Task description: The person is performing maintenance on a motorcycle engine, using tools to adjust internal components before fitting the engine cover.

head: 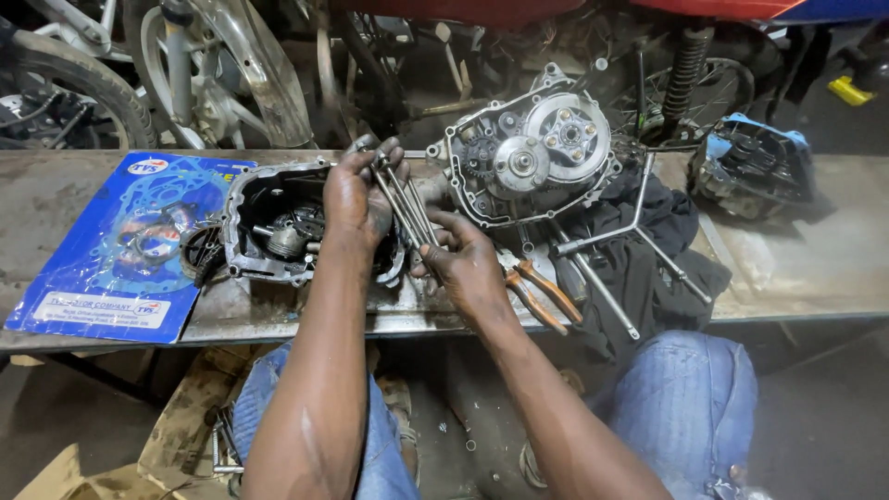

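left hand (359, 199) gripping top of rods (405, 206) at frame centre | right hand (466, 264) pinching their lower ends | rods running upper left to lower right between hands | casing (269, 222) lying just left, engine (528, 157) upper right

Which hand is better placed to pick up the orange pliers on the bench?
Probably the right hand: it rests next to the pliers. The left hand is farther away and grips the long bolts.
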